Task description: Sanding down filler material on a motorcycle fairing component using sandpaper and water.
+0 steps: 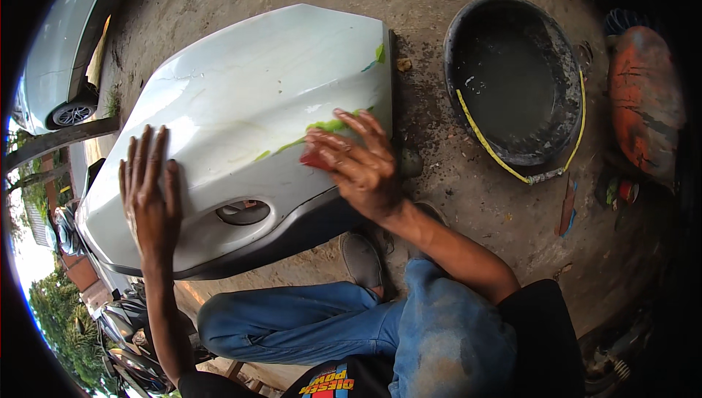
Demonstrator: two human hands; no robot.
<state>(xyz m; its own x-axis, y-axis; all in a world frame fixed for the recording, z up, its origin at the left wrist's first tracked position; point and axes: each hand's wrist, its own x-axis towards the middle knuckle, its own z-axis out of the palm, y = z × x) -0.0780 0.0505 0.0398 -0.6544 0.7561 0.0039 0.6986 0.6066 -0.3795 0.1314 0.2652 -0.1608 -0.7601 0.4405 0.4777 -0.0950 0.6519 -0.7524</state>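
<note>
A white car bumper (pixel 219 83) stands in front of me, with bright green patches of filler (pixel 325 126) along its crease and near its right edge. My left hand (pixel 150 197) lies flat on the bumper's left part, fingers stretched out, holding nothing. My right hand (pixel 360 167) presses a small dark red sanding pad (pixel 316 156) against the bumper by the green streak. Fingers cover much of the pad, so its full shape is hidden. Between my hands, lower on the bumper, is an oval opening (pixel 243 212) above the black lower trim (pixel 292 241).
To the right, a black tub (pixel 453 47) of murky water has a yellow rope handle (pixel 482 148). Beyond it lies a worn orange-and-dark object (pixel 645 98). A silver car (pixel 69 39) stands at the far left, and motorcycles (pixel 128 332) are at the lower left.
</note>
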